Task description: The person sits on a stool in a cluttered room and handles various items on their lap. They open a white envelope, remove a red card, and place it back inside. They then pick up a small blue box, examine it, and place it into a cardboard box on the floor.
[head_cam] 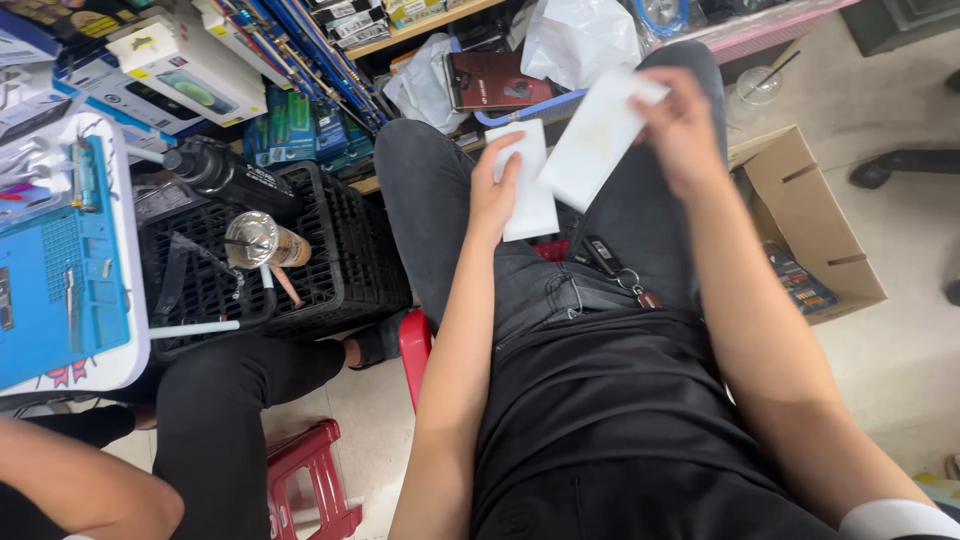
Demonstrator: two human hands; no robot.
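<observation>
Over the lap, the left hand point(492, 195) pinches 1 flat white box part point(528, 180) by its edge; the right hand point(683, 125) holds the other white piece point(597, 135) by a corner. Either thin pinch could slip, dropping a piece toward the cardboard box point(810, 225).

To your left sits a black crate point(330, 250) with a clear lidded cup point(262, 241) on top, beside a blue mat point(70, 290) on the white worktop point(125, 365). An open cardboard box point(810, 215) (partly filled) stands on the floor to your right, and a red stool point(310, 480) below.
</observation>
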